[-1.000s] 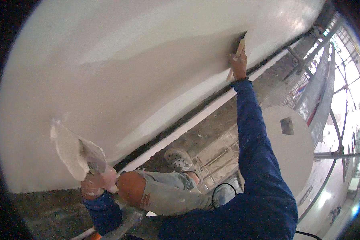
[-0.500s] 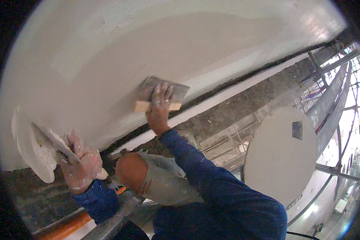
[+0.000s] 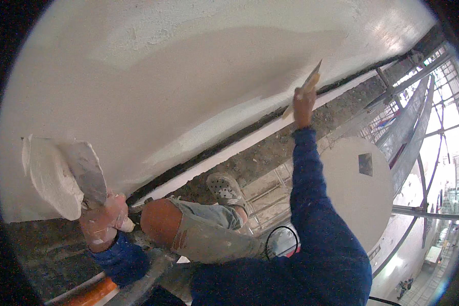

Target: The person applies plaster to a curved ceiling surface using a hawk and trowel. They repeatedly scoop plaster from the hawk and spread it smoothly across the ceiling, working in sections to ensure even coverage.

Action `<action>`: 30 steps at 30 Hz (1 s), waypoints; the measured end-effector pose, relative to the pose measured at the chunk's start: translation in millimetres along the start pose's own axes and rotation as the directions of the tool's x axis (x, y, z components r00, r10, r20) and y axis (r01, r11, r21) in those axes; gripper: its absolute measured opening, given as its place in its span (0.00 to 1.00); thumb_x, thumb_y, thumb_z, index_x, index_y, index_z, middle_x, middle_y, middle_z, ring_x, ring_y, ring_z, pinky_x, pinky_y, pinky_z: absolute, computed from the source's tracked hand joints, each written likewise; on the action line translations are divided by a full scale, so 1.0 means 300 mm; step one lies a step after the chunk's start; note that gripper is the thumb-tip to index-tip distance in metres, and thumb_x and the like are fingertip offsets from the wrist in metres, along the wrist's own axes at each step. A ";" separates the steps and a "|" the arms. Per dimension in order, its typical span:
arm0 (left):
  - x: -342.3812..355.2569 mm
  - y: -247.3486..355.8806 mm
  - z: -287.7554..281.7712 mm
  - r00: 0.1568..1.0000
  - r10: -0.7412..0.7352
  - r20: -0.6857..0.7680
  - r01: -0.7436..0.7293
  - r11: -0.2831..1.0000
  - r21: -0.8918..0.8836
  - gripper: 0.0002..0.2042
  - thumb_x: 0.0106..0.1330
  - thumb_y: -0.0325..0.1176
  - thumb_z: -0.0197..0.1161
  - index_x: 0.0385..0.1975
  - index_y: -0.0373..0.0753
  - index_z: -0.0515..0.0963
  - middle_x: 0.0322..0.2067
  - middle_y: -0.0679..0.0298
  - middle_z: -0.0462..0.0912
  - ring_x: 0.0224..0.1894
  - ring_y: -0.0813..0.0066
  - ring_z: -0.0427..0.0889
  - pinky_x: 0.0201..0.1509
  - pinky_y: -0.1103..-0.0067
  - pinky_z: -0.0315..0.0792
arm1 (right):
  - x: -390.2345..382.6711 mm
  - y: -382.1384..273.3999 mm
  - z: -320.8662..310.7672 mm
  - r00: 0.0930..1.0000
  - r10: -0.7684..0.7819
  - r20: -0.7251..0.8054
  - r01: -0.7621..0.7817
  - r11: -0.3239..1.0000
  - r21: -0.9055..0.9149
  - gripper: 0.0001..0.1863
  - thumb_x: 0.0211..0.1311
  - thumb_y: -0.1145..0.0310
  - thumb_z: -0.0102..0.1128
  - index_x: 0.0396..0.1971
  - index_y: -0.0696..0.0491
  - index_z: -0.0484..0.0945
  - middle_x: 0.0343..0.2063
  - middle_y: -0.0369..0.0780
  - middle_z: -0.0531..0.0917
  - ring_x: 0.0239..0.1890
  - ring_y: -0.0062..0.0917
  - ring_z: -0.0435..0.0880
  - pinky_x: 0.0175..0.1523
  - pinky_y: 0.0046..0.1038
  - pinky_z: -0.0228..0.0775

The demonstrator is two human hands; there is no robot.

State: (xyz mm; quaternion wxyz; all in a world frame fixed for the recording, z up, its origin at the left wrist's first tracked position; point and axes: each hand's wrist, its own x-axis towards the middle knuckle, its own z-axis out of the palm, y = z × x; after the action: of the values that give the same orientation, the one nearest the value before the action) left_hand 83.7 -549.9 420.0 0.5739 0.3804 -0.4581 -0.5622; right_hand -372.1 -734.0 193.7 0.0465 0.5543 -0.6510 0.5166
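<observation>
Low on the left, my left hand (image 3: 104,219), spattered white, grips a metal plaster tool (image 3: 89,168) carrying a thick pale mass of plaster (image 3: 51,178). My right hand (image 3: 304,107), at the end of an outstretched blue sleeve, is closed on a flat steel blade with a light wooden grip (image 3: 311,81). The blade is edge-on at the smooth plastered wall (image 3: 199,66), just above its dark bottom groove; contact is unclear. Damper-looking beige patches cover much of the wall.
My bare knee (image 3: 160,222) and a grey perforated clog (image 3: 224,188) are beside a rough dirty ledge (image 3: 336,112). Scaffold tubes (image 3: 418,209), a pale round board (image 3: 352,199) with a square opening and a black cable loop (image 3: 282,239) are right. An orange pipe (image 3: 97,285) is lower left.
My right hand swung down and left half a second ago and is now stretched up and right again with the blade. The left-hand tool has shifted left since a second ago and turned.
</observation>
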 end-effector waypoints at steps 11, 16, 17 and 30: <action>-0.001 0.001 -0.031 1.000 0.003 -0.027 -0.002 1.000 0.023 0.16 0.41 0.21 0.59 0.32 0.40 0.65 0.22 0.68 0.69 0.16 0.78 0.68 0.21 0.80 0.67 | -0.356 -0.451 0.363 0.974 0.146 0.171 -0.175 0.969 0.174 0.36 0.42 0.72 0.48 0.55 0.61 0.47 0.56 0.54 0.49 0.59 0.47 0.42 0.61 0.38 0.34; -0.022 -0.003 -0.040 0.998 -0.001 -0.061 0.004 0.999 0.038 0.16 0.41 0.21 0.59 0.32 0.40 0.65 0.22 0.68 0.70 0.17 0.78 0.69 0.21 0.80 0.67 | -0.487 -0.786 0.267 0.940 0.009 0.341 -0.094 0.968 0.233 0.36 0.39 0.75 0.45 0.55 0.59 0.49 0.56 0.53 0.47 0.60 0.48 0.39 0.59 0.47 0.28; -0.019 -0.009 -0.036 0.998 -0.001 -0.065 0.004 0.999 0.042 0.16 0.41 0.21 0.59 0.32 0.40 0.65 0.21 0.68 0.70 0.17 0.78 0.69 0.21 0.80 0.67 | -0.506 -0.805 0.233 0.909 -0.008 0.417 -0.101 0.966 0.239 0.35 0.39 0.76 0.45 0.55 0.59 0.49 0.56 0.53 0.47 0.60 0.47 0.39 0.59 0.46 0.29; 0.000 -0.028 -0.051 0.989 0.055 -0.135 -0.045 0.996 0.072 0.15 0.43 0.21 0.59 0.32 0.39 0.66 0.21 0.68 0.70 0.17 0.77 0.70 0.22 0.81 0.67 | 0.384 0.070 -0.214 0.997 0.072 -0.034 -0.040 0.819 0.573 0.12 0.46 0.71 0.50 0.32 0.54 0.64 0.23 0.33 0.69 0.22 0.20 0.68 0.25 0.24 0.61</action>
State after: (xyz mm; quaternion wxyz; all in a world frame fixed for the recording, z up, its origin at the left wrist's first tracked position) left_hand 95.7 -551.6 407.7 0.6042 0.4260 -0.4464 -0.5042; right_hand -465.0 -768.1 283.3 -0.1193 0.5091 -0.4808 0.7039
